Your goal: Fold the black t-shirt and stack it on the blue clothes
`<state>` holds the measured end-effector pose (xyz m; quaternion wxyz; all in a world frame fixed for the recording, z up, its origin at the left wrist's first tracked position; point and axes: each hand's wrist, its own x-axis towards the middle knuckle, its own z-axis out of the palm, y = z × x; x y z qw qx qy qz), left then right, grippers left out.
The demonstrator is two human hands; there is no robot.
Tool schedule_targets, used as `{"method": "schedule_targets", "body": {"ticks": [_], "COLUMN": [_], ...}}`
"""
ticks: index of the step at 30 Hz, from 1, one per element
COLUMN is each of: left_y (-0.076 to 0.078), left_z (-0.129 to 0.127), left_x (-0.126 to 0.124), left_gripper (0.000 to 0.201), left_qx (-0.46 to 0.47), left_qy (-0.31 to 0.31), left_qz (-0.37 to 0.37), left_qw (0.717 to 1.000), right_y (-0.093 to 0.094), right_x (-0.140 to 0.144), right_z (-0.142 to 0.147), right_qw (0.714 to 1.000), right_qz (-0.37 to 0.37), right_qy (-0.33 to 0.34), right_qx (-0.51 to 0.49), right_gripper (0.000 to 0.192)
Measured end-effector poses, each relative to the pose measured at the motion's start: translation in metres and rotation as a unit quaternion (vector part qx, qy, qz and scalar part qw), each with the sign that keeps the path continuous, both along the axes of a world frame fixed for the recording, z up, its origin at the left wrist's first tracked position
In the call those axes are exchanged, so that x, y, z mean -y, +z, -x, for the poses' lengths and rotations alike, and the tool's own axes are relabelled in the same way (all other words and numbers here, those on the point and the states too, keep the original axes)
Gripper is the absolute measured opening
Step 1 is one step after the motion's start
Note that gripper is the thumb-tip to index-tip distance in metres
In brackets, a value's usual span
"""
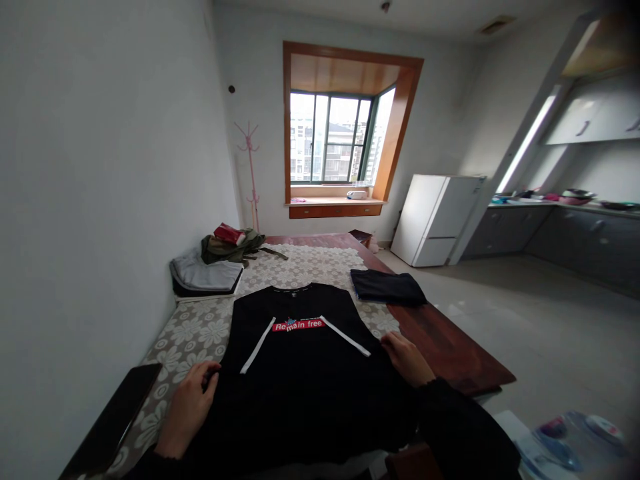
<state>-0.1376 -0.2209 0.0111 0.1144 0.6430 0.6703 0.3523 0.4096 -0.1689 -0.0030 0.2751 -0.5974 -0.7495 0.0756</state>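
A black shirt (pixel 300 387) lies spread flat with its collar away from me. Across its chest runs a red "Remain free" print, with a white stripe slanting down on either side. My left hand (pixel 190 407) pinches the shirt's left edge between thumb and fingers. At the opposite edge, my right hand (pixel 407 360) has its fingers closed on the black cloth. The shirt's lower part hangs toward me over the table's near side, partly dark and hard to make out.
The table wears a patterned cloth (pixel 200 327). On it are a dark folded garment (pixel 387 287), a stack of folded clothes (pixel 207 272), a green backpack (pixel 220 248) and a black flat object (pixel 117 417). A large plastic water bottle (pixel 570 443) stands at lower right. A wall borders the left.
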Motion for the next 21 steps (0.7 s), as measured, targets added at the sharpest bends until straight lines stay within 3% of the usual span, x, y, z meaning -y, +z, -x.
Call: {"method": "schedule_targets", "body": {"ticks": [6,11,16,21], "left_y": [0.001,-0.001,0.003,0.003], "left_z": [-0.001,0.000,-0.004,-0.004], "left_x": [0.002,0.003,0.005,0.006], "left_gripper": [0.024,0.025,0.024,0.025], "left_qx": [0.010,0.013,0.006,-0.002], "left_qy": [0.000,-0.006,-0.016,-0.016], "left_qz": [-0.009,-0.003,0.008,0.017], "left_qw": [1.000,1.000,1.000,1.000], "right_y": [-0.012,-0.008,0.020,0.053], "right_x": [-0.001,-0.001,-0.006,-0.042], "right_z": [-0.007,-0.003,0.000,0.024], "right_qw": [1.000,0.998,0.995,0.989], "right_qz": [-0.019,-0.027,0.054,0.065], "right_qy": [0.005,-0.051,-0.008,0.028], "right_qx": [-0.001,0.027,0.085,0.131], "right_gripper": [0.015,0.016,0.017,0.018]}}
